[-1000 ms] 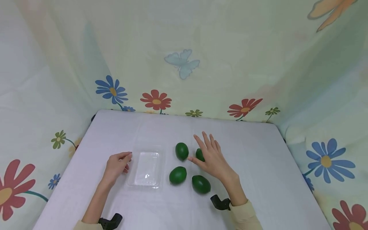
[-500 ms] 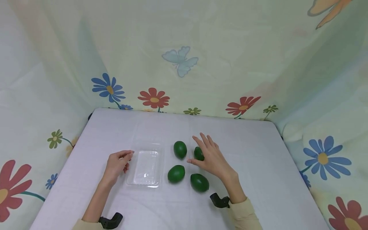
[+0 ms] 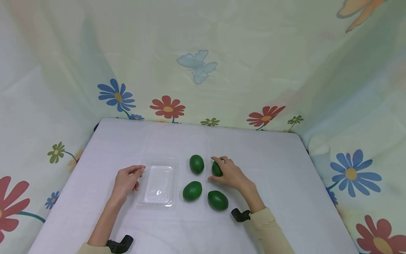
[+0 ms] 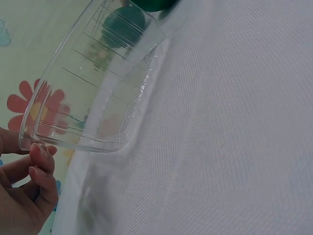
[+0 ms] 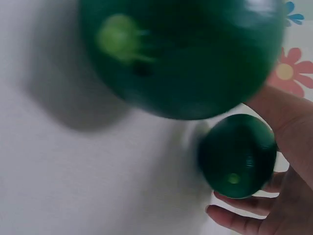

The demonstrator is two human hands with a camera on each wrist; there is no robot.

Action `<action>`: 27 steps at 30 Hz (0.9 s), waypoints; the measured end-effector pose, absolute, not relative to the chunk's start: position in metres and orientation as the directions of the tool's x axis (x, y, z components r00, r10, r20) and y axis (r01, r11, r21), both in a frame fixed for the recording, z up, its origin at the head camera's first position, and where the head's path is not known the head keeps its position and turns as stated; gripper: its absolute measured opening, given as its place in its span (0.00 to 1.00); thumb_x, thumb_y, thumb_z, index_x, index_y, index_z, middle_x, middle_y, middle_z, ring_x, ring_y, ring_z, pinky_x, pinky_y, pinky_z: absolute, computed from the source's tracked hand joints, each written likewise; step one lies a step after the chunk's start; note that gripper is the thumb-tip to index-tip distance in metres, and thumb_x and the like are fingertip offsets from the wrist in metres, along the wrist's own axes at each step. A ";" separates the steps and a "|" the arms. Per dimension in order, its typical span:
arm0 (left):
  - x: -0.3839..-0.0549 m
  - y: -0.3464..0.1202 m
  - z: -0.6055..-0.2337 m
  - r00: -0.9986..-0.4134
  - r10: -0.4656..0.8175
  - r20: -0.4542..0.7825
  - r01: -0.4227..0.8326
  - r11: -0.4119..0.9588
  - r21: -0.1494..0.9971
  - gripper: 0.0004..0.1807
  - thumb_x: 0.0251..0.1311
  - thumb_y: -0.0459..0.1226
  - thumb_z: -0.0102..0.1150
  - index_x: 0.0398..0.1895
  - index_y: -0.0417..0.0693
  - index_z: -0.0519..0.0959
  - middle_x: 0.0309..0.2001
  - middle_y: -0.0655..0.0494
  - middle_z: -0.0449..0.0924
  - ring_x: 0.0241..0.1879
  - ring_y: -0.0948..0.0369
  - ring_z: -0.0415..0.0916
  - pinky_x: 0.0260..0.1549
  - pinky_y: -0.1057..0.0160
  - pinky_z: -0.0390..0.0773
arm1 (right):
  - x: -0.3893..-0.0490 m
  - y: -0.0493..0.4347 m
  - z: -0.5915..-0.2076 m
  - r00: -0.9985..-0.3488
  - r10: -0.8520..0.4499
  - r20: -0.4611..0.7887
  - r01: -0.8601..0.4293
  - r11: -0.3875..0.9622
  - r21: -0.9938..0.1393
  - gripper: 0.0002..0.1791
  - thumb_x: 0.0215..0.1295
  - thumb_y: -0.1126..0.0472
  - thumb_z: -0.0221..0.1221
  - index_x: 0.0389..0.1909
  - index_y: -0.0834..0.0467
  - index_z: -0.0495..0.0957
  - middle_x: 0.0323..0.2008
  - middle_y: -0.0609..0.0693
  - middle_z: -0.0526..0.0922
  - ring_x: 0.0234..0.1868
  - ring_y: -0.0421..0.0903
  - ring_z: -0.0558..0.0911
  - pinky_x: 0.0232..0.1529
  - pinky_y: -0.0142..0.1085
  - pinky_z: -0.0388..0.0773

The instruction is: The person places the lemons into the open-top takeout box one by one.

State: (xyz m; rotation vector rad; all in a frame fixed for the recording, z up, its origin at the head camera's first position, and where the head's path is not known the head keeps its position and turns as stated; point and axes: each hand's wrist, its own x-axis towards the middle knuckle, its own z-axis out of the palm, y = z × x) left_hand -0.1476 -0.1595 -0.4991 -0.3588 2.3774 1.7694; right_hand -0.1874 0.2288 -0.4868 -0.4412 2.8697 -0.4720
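Observation:
My left hand (image 3: 124,181) pinches the left rim of a clear plastic box (image 3: 160,183) that lies on the white cloth. In the left wrist view, the thumb and fingertips (image 4: 41,154) meet at the corner of the box (image 4: 88,98). To the right, my right hand (image 3: 233,173) has its fingers curled round the far-right lime (image 3: 217,169), partly hidden by the hand. In the right wrist view this lime (image 5: 237,156) sits between thumb and fingers, close to the cloth. A nearer lime (image 5: 181,58) fills the top of that view.
Three other dark green limes lie between the hands: one at the back (image 3: 196,164), one at the front left (image 3: 192,191) and one at the front right (image 3: 218,200). White cloth covers the table (image 3: 260,151). A flowered curtain (image 3: 234,70) hangs behind it.
The right hand's fingers, spread above the far-right lime before, have lowered and curled round it. The left hand stays at the box rim. The head view has shifted slightly.

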 end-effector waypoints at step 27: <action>-0.147 -0.159 -0.501 -0.965 -0.110 -0.238 -0.260 0.276 0.925 0.18 0.75 0.39 0.56 0.60 0.38 0.81 0.41 0.43 0.79 0.15 0.64 0.68 0.16 0.66 0.71 | -0.166 0.228 -0.488 -0.896 -0.411 0.170 -0.445 0.811 -0.381 0.31 0.58 0.65 0.72 0.63 0.54 0.75 0.52 0.56 0.78 0.47 0.53 0.82 0.47 0.50 0.84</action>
